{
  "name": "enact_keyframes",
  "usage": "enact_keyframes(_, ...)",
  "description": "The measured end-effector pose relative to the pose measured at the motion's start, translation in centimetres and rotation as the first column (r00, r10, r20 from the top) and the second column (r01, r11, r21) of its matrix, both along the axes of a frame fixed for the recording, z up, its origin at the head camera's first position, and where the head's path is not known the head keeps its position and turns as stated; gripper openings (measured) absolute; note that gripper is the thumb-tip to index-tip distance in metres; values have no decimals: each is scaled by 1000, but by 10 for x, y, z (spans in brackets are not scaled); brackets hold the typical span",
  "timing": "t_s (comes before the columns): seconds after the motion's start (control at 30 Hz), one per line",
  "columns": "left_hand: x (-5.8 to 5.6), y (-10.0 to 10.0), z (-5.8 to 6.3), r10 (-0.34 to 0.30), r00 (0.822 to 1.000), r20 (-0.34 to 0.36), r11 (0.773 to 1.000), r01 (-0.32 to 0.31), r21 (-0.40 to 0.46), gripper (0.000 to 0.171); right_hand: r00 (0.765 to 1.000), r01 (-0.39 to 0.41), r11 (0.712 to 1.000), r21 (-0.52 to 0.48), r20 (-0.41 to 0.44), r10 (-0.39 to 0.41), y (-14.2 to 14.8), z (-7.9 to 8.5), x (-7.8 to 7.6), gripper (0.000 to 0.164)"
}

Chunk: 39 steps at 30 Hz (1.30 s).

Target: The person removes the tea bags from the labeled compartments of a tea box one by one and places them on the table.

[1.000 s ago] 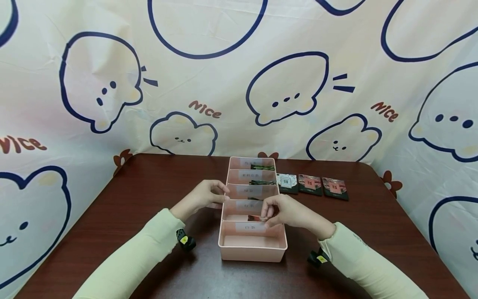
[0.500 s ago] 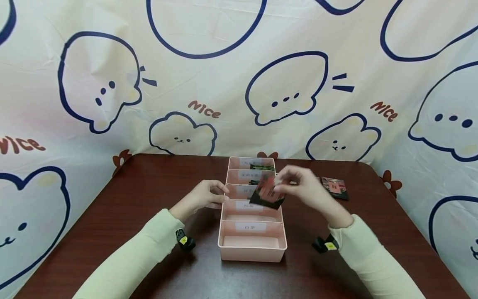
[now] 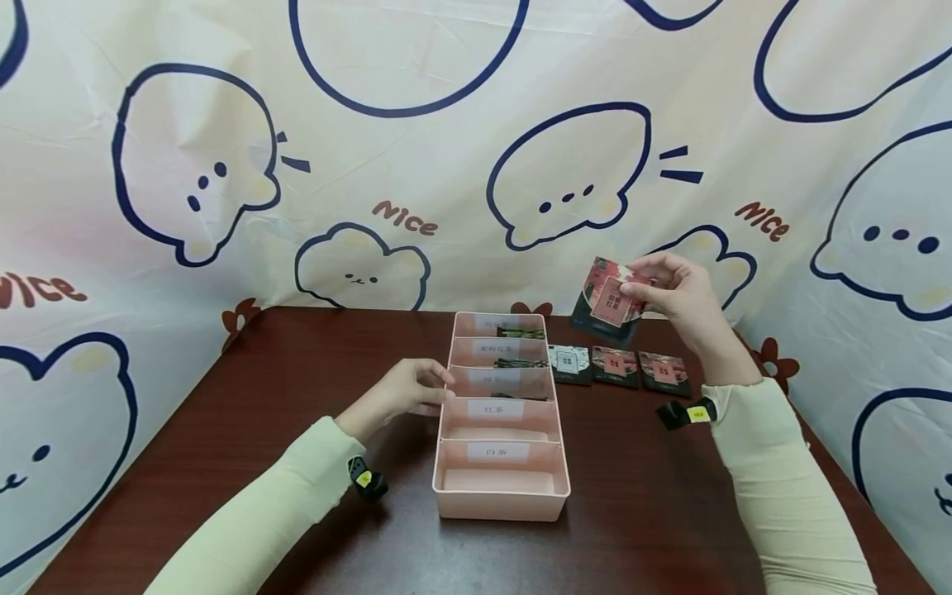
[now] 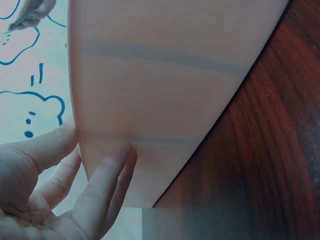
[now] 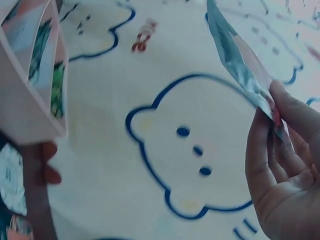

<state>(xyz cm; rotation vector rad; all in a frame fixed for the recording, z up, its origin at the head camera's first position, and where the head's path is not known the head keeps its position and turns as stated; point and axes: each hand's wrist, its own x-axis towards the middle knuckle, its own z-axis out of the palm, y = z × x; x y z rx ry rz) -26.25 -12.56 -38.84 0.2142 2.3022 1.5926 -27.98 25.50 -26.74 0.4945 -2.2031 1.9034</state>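
Note:
My right hand (image 3: 680, 302) pinches a red and dark-green tea sachet (image 3: 611, 299) by its edge, raised above the far right of the table. The right wrist view shows that sachet (image 5: 245, 70) nearly edge-on between thumb and fingers. A long pink divided box (image 3: 502, 506) stands mid-table, its compartments labelled. Slim dark-green packets (image 3: 521, 364) show in the far compartments; the two nearest hold nothing visible. Against the box's left side rests my left hand (image 3: 409, 387). Its fingers (image 4: 102, 185) look relaxed on the outer wall (image 4: 150, 95) in the left wrist view.
Right of the box lie a pale sachet (image 3: 570, 364) and two red sachets, one (image 3: 615, 366) beside the other (image 3: 664, 373), in a row. The brown table (image 3: 335, 529) meets a cartoon-printed cloth (image 3: 461, 165) at the back.
My right hand has lifted the red sachet out of the second-nearest compartment and carried it up and to the right, over the row of sachets. My left hand stays at the box.

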Motion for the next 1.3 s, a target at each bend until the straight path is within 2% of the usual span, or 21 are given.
enact_keyframes(0.17,1,0,0,2,1000,6,1000,-2,13,28,992,85,992,92,90,-93,15,-18,-15,17)
enact_keyframes(0.3,1,0,0,-1,1000,5,1000,1,8,29,975,95,984,150,186,-122,26,-40,-25,25)
enact_keyframes(0.57,0,2,0,18,1000,8,1000,-18,-7,25,941,51,966,253,312,-131,39,-81,-36,42)
enact_keyframes(0.7,1,2,0,14,1000,11,1000,-14,5,25,936,28,953,301,326,-130,39,-100,-40,51)
enact_keyframes(0.93,0,1,-1,2,1000,14,1000,-2,15,28,916,-45,956,291,393,-76,33,-125,-46,47)
enact_keyframes(1.13,0,1,-1,11,1000,17,1000,-11,9,27,895,-97,945,313,442,-54,25,-139,-47,45)
enact_keyframes(1.3,1,2,0,16,1000,12,1000,-16,4,26,892,-128,929,347,450,-45,19,-147,-47,40)
